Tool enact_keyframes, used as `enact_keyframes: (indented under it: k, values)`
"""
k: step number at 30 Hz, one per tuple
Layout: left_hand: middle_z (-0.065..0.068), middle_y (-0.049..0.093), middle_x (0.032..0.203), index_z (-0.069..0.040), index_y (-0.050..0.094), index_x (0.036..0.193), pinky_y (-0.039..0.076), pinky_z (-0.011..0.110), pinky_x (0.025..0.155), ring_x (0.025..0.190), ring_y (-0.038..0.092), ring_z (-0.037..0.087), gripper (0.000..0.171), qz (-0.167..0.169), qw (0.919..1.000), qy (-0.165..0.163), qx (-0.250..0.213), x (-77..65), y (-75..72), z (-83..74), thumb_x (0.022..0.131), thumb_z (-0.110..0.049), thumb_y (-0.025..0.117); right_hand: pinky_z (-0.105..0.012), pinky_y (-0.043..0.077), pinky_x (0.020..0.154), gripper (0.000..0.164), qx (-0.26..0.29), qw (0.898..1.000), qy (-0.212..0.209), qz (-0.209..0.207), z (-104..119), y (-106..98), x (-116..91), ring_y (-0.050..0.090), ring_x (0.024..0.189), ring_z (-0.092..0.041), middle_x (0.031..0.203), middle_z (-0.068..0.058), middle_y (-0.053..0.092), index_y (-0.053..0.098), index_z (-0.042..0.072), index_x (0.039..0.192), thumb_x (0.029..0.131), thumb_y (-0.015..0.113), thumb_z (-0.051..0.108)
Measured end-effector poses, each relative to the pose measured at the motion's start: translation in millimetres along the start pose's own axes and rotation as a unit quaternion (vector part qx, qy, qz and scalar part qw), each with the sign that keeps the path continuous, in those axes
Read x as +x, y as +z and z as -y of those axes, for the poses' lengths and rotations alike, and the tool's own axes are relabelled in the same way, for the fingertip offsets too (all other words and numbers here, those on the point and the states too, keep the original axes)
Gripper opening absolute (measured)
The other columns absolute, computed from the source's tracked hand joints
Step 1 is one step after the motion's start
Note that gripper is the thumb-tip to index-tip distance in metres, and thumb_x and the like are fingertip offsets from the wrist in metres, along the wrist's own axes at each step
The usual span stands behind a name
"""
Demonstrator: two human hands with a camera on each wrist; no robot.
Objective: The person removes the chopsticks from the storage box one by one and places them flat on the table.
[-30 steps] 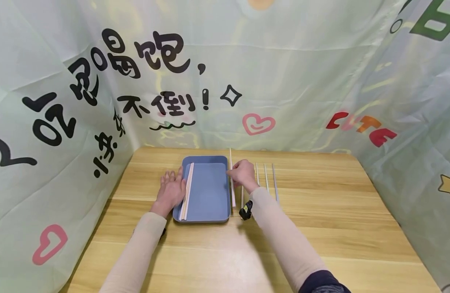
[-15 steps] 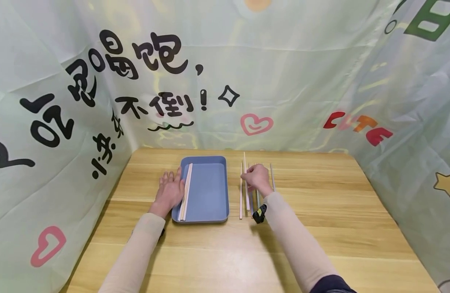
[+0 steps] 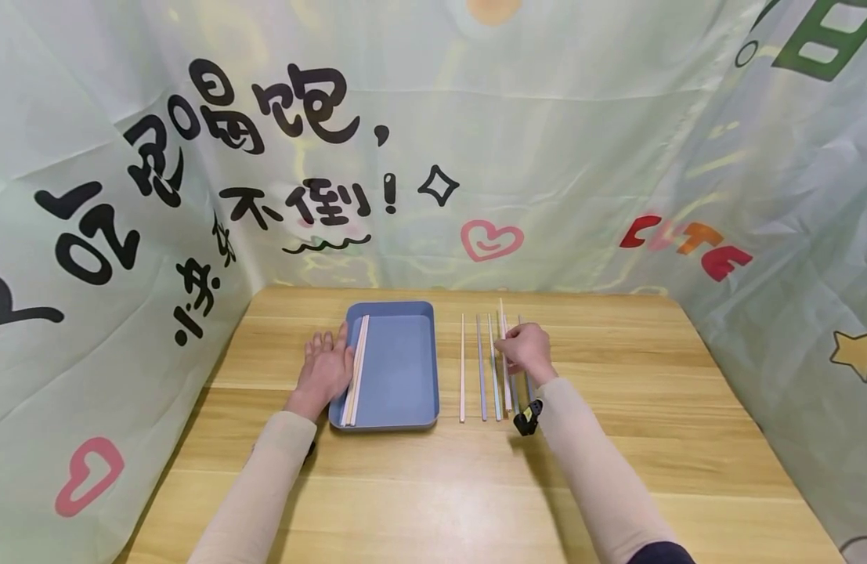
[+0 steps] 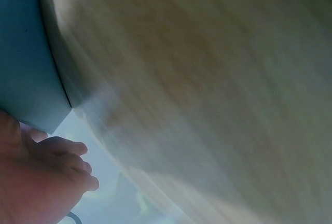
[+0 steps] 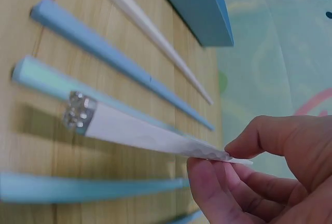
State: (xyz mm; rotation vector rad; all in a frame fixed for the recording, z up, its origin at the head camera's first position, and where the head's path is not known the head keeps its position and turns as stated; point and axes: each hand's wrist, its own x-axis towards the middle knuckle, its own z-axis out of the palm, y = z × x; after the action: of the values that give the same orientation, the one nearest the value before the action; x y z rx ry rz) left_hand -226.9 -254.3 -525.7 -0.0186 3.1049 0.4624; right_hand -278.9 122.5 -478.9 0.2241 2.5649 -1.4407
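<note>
My right hand (image 3: 528, 348) pinches a pale pinkish-white chopstick (image 5: 137, 136) between thumb and fingers, above the row of chopsticks on the table. Its thick end carries a silvery, studded cap in the right wrist view. Left of it lie a pale pink chopstick (image 3: 463, 376), a blue chopstick (image 5: 98, 47) and a mint chopstick (image 5: 46, 79). A teal chopstick (image 5: 93, 189) and another bluish one lie on its other side, partly behind the hand. My left hand (image 3: 325, 372) rests with extended fingers at the left rim of the blue tray (image 3: 435, 368). Several pale chopsticks (image 3: 358, 370) lie along that side inside.
The wooden table (image 3: 433, 501) meets a printed fabric backdrop (image 3: 581, 172) at the back and both sides. The tray stands left of the chopstick row, with a strip of bare wood between them.
My right hand has carried the pale chopstick rightward, from beside the tray's right edge across the row. My left hand has stayed at the tray's left rim.
</note>
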Motion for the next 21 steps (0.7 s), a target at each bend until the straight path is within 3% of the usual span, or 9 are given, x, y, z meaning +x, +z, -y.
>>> enact_keyframes:
  k: [8, 14, 21]
  values:
    - [0.04, 0.025, 0.165, -0.007, 0.011, 0.17, 0.01, 0.068, 0.13, 0.158, 0.014, 0.058, 0.063, 0.004, 1.0, 0.0, 0.001, 0.8, 0.7, -0.3, 0.114, -0.033, 0.025, -0.035, 0.063, 0.056, 0.017, -0.032, 0.999, -0.008, -0.019, -19.4, -20.3, 0.4, 0.067, 0.057, -0.017, 0.073, -0.012, 0.07, 0.071, -0.004, 0.095, 0.096, 0.069, 0.013]
    - [0.04, 0.023, 0.166, -0.007, 0.01, 0.17, 0.008, 0.067, 0.13, 0.158, 0.012, 0.058, 0.064, 0.006, 0.9999, -0.002, -0.009, 0.1, 0.0, 1.1, 0.114, -0.034, 0.025, -0.033, 0.064, 0.057, 0.024, -0.031, 0.999, -0.006, -0.022, -29.4, -29.7, 1.2, 0.069, 0.062, -0.017, 0.087, -0.02, 0.074, 0.073, -0.009, 0.108, 0.095, 0.069, 0.011]
    - [0.041, 0.023, 0.165, -0.006, 0.01, 0.17, 0.008, 0.068, 0.13, 0.157, 0.013, 0.06, 0.064, 0.004, 1.0, 0.004, -0.008, 0.6, 0.8, 2.1, 0.114, -0.034, 0.025, -0.031, 0.063, 0.056, 0.024, -0.042, 0.999, 0.003, -0.021, -34.7, -34.9, 1.1, 0.069, 0.061, -0.016, 0.093, -0.021, 0.075, 0.072, -0.008, 0.109, 0.096, 0.07, 0.012]
